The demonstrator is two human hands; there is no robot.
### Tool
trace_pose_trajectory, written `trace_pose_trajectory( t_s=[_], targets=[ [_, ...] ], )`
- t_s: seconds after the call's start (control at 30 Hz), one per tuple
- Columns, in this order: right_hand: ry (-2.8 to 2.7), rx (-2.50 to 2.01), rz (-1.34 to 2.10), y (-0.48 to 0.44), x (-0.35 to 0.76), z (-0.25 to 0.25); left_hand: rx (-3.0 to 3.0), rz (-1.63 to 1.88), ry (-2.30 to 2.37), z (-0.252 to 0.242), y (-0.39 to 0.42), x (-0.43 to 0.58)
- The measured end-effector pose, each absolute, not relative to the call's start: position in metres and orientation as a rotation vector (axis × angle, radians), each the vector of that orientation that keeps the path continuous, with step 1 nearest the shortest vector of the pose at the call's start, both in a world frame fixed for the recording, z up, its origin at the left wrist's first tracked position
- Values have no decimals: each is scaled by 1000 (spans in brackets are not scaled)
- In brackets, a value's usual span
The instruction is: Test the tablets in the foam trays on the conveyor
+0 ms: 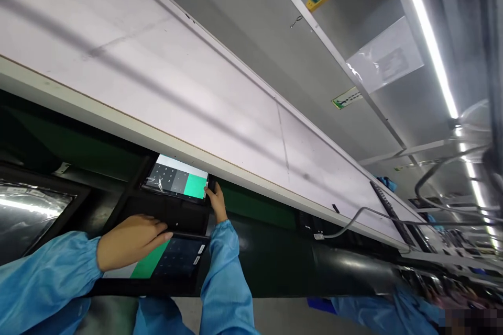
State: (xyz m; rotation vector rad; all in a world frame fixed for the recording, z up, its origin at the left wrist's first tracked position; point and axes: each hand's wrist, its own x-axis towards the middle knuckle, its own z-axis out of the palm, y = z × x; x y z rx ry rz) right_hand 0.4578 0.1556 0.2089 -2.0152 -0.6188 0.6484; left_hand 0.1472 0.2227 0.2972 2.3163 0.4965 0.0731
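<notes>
At far left lies a film-covered screen [35,225]. The left hand [131,241], fingers outstretched, overlaps the near tablet [181,259] by the near edge of the black tray [188,220]; whether it grips cannot be told. Toward the far edge lies the far tablet [175,178], the right hand [216,200] touching its right side, grip unclear.

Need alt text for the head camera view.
A person's right hand is at the right end of a lit tablet showing a keypad; the left hand is over a second lit tablet, nearer the person. A long white shelf slants across the picture.
</notes>
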Motion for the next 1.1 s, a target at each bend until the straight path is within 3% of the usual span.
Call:
trace_pose_trajectory(
  t_s=[0.27, 0.87, 1.1],
  targets=[
    [-583, -1953, 672, 161, 450, 191, 2005, -101, 590, 316, 219, 105],
    [-776, -2083, 541, 169, 448, 211, 1479, 329, 892, 257, 223, 83],
    [-1329, -2069, 512, 230, 411, 242, 1583, 521, 995, 217, 225, 108]
  ],
)
